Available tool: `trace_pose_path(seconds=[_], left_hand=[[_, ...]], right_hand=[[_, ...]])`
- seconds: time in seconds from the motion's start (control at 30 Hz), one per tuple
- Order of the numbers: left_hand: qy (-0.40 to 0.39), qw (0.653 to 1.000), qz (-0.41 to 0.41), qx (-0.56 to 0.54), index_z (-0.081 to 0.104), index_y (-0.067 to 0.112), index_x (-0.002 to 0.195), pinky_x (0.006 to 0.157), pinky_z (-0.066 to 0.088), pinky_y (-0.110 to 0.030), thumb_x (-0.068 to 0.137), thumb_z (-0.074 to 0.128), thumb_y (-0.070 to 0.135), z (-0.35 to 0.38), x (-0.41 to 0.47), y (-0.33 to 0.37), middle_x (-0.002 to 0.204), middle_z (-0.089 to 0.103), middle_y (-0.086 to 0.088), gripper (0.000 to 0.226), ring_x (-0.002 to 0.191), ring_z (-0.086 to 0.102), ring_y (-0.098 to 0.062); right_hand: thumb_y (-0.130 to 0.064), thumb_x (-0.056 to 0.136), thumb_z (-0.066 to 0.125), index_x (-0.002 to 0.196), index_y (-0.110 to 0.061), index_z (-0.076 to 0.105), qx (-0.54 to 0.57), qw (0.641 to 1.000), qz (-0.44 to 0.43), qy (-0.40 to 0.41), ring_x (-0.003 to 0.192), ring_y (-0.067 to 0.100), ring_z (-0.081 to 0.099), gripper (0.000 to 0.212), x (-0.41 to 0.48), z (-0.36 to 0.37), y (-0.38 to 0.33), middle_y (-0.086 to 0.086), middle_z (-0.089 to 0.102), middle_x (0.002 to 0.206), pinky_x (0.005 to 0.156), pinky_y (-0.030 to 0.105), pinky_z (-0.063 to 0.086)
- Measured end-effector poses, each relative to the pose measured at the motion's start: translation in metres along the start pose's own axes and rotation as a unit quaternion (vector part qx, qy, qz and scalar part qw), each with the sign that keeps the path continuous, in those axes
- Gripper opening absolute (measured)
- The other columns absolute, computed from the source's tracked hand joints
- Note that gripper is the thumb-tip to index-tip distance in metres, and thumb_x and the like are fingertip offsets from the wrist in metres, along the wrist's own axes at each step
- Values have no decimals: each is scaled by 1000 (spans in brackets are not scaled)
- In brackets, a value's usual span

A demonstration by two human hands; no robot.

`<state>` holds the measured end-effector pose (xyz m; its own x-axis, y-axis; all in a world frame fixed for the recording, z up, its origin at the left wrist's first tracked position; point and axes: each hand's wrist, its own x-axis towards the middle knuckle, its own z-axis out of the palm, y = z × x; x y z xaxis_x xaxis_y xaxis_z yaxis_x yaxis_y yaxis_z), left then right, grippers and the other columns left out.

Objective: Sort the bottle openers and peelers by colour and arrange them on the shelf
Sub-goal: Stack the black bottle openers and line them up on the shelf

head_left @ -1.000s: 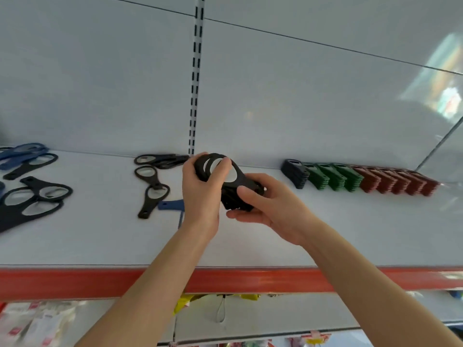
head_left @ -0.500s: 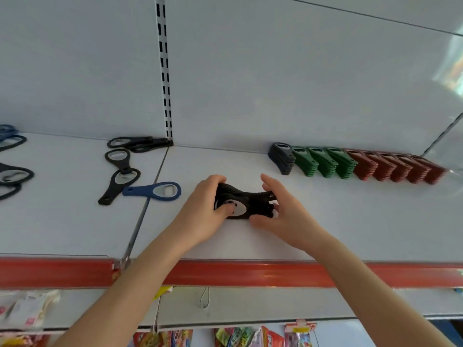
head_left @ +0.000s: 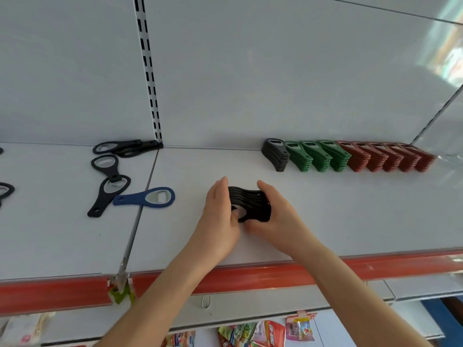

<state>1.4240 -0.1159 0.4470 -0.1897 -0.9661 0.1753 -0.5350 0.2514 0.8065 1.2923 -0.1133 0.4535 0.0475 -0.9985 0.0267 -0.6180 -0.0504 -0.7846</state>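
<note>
Both hands grip a stack of black openers [head_left: 250, 199] on the shelf [head_left: 338, 221], center frame. The left hand [head_left: 220, 216] cups its 9 o'clock end, thumb tucked in; the right hand [head_left: 273, 216] curls round the 3 o'clock end. Loose black openers [head_left: 107, 194] and a blue opener [head_left: 147, 197] lie at 9 o'clock. A row of sorted stacks [head_left: 350, 156] in black, green and red lines the back at 2 o'clock. Vs. 0.5 sec ago, the hands sit closer together.
</note>
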Motion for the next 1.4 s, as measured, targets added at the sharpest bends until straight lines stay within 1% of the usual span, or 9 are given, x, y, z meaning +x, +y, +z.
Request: trace_pose_path(seconds=[0.1,0.23,0.33,0.57,0.7,0.8,0.9,1.2,1.4], left_hand=[[10,1000,19,-12,12,3,144,85,12,11,92,42,-3,-2,3,4,145,23,-10,60,124,26,-5],[-19,999,-10,46,0,5,145,108,0,-17,95,37,0,-4,6,-2,154,-2,-14,62,143,-5,-20],[-25,999,-33,32,-9,6,145,100,-3,-9,96,34,-2,0,5,2,154,-14,-14,65,143,-11,-20],[-52,997,-27,57,-10,5,145,92,-9,-5,94,35,-5,-1,7,-2,153,-19,-13,68,142,-13,-18],[-79,992,-31,95,-13,8,144,95,-6,-6,93,34,-7,-5,7,-2,153,-21,-11,71,142,-11,-18],[-80,985,-12,155,-12,12,146,104,20,-18,92,37,-5,-10,6,-6,151,1,-15,74,137,19,-27],[-61,981,28,182,-3,13,147,89,32,-18,93,40,0,-16,6,-10,135,24,-11,70,114,41,-20],[-10,996,-23,84,59,5,111,76,41,-24,89,56,23,-40,30,-1,107,63,-6,28,99,59,-21],[-54,991,-98,68,65,-6,82,74,52,-43,84,59,22,-47,52,-7,79,67,-22,28,72,62,-33]], right_hand=[[2,79,58,140,-9,30,30,998,-10,48,127,17,40,68,4,-2,-1,8,41,137,100,21,33],[5,80,53,136,-5,36,-16,1000,-17,16,123,21,44,60,5,-4,6,11,43,134,98,20,34],[7,79,51,133,-3,40,-7,1000,-14,21,124,23,44,57,7,-2,8,13,45,132,104,26,33],[3,85,49,138,-1,30,-72,997,-30,11,128,21,35,57,4,-2,8,13,36,138,86,4,19],[-1,88,43,135,-1,32,-149,987,-58,-28,124,22,36,48,2,-6,8,11,36,138,80,8,20],[-6,90,47,133,-3,38,-171,982,-72,-32,121,22,39,44,1,-15,8,9,42,134,84,14,24],[-15,91,53,140,-10,35,-179,980,-73,-49,127,18,37,52,3,-23,9,5,42,139,94,14,23],[-24,90,56,124,-14,52,-80,994,-27,-76,104,4,52,36,19,-44,7,-6,57,112,85,17,35],[-20,94,46,124,-18,53,-110,990,-67,-63,103,14,55,31,34,-43,-2,0,59,110,89,23,41]])
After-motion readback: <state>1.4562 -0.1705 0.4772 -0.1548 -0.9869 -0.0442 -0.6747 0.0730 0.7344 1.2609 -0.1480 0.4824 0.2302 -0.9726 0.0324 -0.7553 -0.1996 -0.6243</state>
